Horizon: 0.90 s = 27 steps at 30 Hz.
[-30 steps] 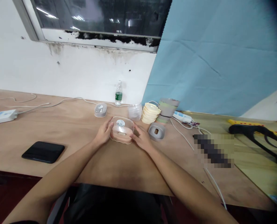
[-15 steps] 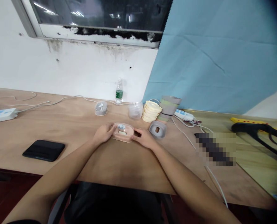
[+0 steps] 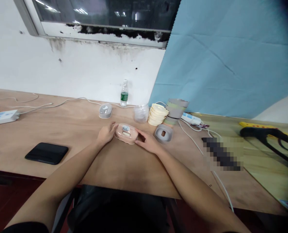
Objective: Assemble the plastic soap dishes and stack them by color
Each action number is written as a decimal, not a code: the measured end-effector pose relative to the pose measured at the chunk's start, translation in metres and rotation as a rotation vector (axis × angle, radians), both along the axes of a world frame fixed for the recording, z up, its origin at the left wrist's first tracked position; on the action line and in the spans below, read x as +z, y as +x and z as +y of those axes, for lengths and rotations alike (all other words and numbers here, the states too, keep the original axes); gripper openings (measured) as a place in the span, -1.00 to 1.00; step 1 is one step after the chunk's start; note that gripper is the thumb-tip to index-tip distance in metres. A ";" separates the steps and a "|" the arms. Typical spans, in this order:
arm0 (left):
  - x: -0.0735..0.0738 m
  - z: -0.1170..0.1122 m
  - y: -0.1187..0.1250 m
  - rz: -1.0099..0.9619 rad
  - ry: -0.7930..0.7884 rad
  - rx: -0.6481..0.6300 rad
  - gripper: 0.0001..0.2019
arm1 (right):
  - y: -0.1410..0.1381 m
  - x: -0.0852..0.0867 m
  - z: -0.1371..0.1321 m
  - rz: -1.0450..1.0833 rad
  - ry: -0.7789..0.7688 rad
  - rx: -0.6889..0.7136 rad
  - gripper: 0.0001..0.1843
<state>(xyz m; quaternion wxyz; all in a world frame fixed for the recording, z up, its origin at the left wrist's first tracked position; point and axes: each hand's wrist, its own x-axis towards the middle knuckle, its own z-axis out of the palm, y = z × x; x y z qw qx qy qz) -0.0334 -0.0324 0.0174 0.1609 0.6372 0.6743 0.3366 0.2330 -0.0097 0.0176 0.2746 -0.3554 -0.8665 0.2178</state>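
Note:
On the brown table in front of me lies a pink oval plastic box (image 3: 127,134) with a round sticker and a slot in its top. My left hand (image 3: 106,133) rests at the box's left end, fingers stretched along the edge. At the other end, my right hand (image 3: 147,141) holds the box's edge between its fingertips and thumb, with a gap behind them. Just right of that hand sits a grey shallow tray (image 3: 163,134) with a slot in its base. A similar grey oval box (image 3: 105,111) with a sticker stands farther back on the left.
Behind the hands stand clear plastic cups (image 3: 141,114), stacked cream containers (image 3: 158,114), stacked grey-green containers (image 3: 176,108) and a water bottle (image 3: 124,94). A black phone-like slab (image 3: 47,153) lies left. Power strips (image 3: 3,117) and white cables run along both sides.
My left thumb has slid off the top of the pink box to its left edge. My right hand stays at the other end. The view has tilted slightly.

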 end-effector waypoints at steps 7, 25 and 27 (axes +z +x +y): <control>0.009 -0.015 0.011 0.127 0.289 -0.075 -0.50 | -0.014 0.001 -0.008 -0.029 -0.016 -0.228 -0.28; 0.011 -0.005 0.017 0.348 -0.026 0.028 -0.16 | -0.020 0.000 -0.014 -0.076 0.072 0.096 -0.43; 0.009 -0.002 0.020 0.342 -0.036 0.067 -0.18 | -0.019 -0.001 -0.013 -0.084 0.086 0.104 -0.46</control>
